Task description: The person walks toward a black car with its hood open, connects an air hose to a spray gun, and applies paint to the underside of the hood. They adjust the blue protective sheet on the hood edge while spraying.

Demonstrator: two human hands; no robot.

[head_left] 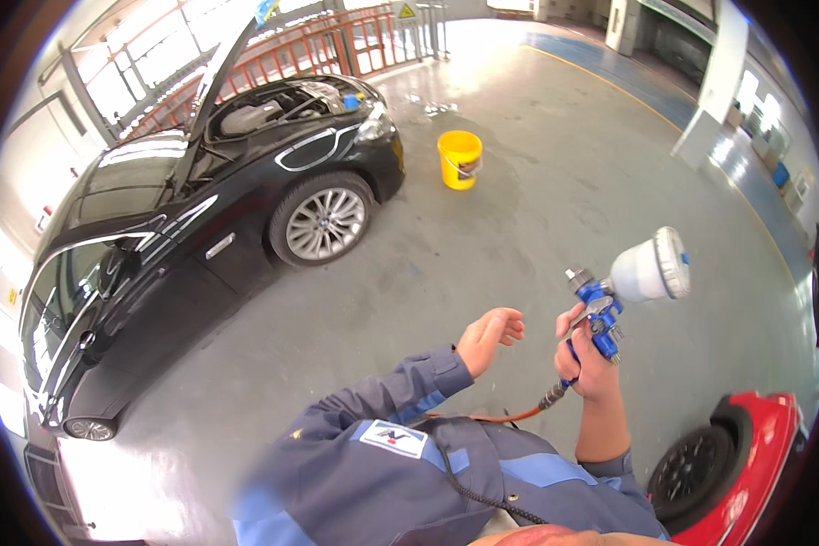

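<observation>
My right hand [591, 364] is wrapped round the grip of a blue spray gun [602, 318], held upright in front of my chest. A white, translucent paint cup [644, 270] with a lid sits on the gun and tilts to the right. From the bottom of the grip, a metal coupling [552, 395] leads to an orange air hose [519, 417] that passes behind my sleeve. To the left of the gun, my left hand [491, 340] hovers with loosely bent fingers and nothing visible in it, apart from the gun.
A black car [182, 237] with its hood raised stands at the left. Past its front wheel is a yellow bucket [460, 160] on the grey floor [519, 237]. A red car [755, 464] is close at the lower right. Orange railings [337, 47] run behind.
</observation>
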